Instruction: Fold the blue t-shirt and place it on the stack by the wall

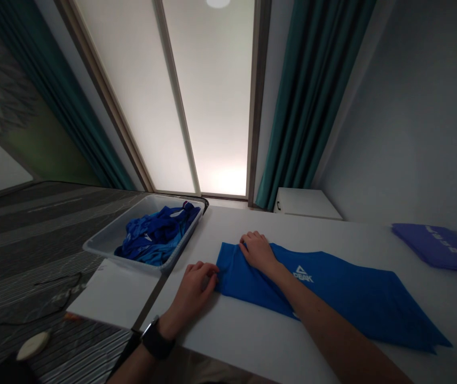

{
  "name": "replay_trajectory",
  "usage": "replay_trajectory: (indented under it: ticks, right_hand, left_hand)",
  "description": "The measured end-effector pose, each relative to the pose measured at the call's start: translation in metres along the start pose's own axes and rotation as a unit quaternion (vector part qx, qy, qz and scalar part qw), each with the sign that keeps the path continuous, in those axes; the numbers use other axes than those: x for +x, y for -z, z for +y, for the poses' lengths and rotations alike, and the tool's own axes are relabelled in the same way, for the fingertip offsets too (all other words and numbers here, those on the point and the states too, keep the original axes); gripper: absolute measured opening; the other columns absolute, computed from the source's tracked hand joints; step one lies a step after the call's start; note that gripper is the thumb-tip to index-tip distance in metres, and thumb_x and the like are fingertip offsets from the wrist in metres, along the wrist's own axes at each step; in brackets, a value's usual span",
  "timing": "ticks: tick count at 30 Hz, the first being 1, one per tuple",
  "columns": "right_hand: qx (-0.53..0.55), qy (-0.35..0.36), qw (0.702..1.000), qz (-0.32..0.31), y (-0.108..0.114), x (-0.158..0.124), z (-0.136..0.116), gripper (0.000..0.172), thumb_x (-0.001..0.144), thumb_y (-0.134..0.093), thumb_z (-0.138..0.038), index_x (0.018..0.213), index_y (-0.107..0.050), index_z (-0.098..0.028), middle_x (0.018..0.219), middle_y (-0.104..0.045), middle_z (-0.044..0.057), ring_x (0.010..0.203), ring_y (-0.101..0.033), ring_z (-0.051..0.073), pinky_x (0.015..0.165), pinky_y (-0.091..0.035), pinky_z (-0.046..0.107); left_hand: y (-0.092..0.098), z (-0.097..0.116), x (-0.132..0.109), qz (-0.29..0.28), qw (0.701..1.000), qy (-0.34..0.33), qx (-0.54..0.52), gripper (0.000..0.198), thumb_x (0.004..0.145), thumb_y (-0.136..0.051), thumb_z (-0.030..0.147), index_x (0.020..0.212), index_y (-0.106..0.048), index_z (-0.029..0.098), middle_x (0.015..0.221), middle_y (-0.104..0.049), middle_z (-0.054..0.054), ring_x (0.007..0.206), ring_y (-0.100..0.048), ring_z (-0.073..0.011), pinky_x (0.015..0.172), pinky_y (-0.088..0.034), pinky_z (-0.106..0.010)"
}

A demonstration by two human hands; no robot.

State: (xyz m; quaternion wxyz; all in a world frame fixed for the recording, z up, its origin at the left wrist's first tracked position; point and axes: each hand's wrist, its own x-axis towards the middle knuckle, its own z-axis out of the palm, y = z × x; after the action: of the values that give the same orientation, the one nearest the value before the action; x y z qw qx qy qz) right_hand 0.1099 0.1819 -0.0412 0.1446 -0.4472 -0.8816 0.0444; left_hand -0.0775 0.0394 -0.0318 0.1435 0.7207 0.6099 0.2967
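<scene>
A bright blue shirt (344, 293) with a white logo lies flat on the white table (252, 330), folded lengthwise. My left hand (196, 282), with a dark watch on its wrist, pinches the near left corner of the shirt's edge, fingers curled. My right hand (257, 249) rests on the far left corner of the same edge, fingers bent and pressing the cloth down.
A grey plastic bin (104, 242) with several crumpled blue garments (156, 237) stands at the table's left end. A folded purple garment (439, 248) lies at the far right. A white cabinet (306, 204) stands behind the table by teal curtains. Cables lie on the striped floor at left.
</scene>
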Motion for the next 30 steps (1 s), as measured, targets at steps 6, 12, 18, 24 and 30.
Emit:
replay_trajectory:
  ticks: [6,12,18,24,30]
  right_hand:
    - [-0.008,0.000,1.000,0.006,-0.001,0.000,0.003,0.017,0.098,-0.046,-0.026,0.097,-0.061,-0.019,0.102,-0.067,0.009,0.100,-0.054,0.024,0.084,-0.036,0.036]
    - [-0.029,-0.007,0.999,0.018,-0.003,-0.001,0.001,0.017,0.097,-0.046,-0.025,0.097,-0.061,-0.019,0.102,-0.068,0.011,0.100,-0.054,0.026,0.083,-0.036,0.036]
    - [-0.037,-0.011,0.999,0.028,-0.004,-0.002,-0.001,0.020,0.098,-0.043,-0.024,0.098,-0.062,-0.019,0.103,-0.067,0.011,0.100,-0.053,0.026,0.084,-0.037,0.037]
    - [-0.024,-0.022,0.999,0.019,-0.004,-0.003,-0.003,0.020,0.098,-0.043,-0.025,0.099,-0.063,-0.019,0.104,-0.067,0.012,0.103,-0.052,0.026,0.087,-0.036,0.038]
    - [-0.016,-0.027,0.999,0.008,0.003,-0.001,-0.002,0.022,0.098,-0.045,-0.030,0.107,-0.062,-0.018,0.110,-0.066,0.011,0.107,-0.052,0.026,0.090,-0.036,0.036]
  left_hand:
    - [0.005,-0.002,0.004,-0.010,1.000,0.016,-0.020,0.018,0.092,-0.045,0.028,0.098,-0.060,0.021,0.079,-0.070,-0.003,0.080,-0.063,-0.0226,0.080,-0.044,-0.037]
    - [0.014,0.003,0.014,-0.051,0.998,0.018,-0.027,0.018,0.093,-0.046,0.028,0.098,-0.061,0.021,0.072,-0.070,-0.001,0.069,-0.063,-0.0204,0.071,-0.045,-0.033]
    - [0.006,0.023,0.034,-0.011,0.992,-0.090,0.086,0.029,0.095,-0.041,0.023,0.120,-0.057,0.019,0.107,-0.069,-0.010,0.100,-0.065,-0.0242,0.089,-0.048,-0.037]
    - [-0.030,0.020,0.038,-0.049,0.980,-0.103,0.160,0.056,0.097,-0.043,0.037,0.145,-0.037,0.009,0.149,-0.041,-0.021,0.139,-0.038,-0.0322,0.112,-0.033,-0.050]
    - [-0.048,-0.003,0.029,-0.068,0.971,-0.077,0.216,0.062,0.101,-0.029,0.047,0.153,-0.024,0.015,0.157,-0.031,-0.013,0.146,-0.026,-0.0255,0.118,-0.023,-0.047]
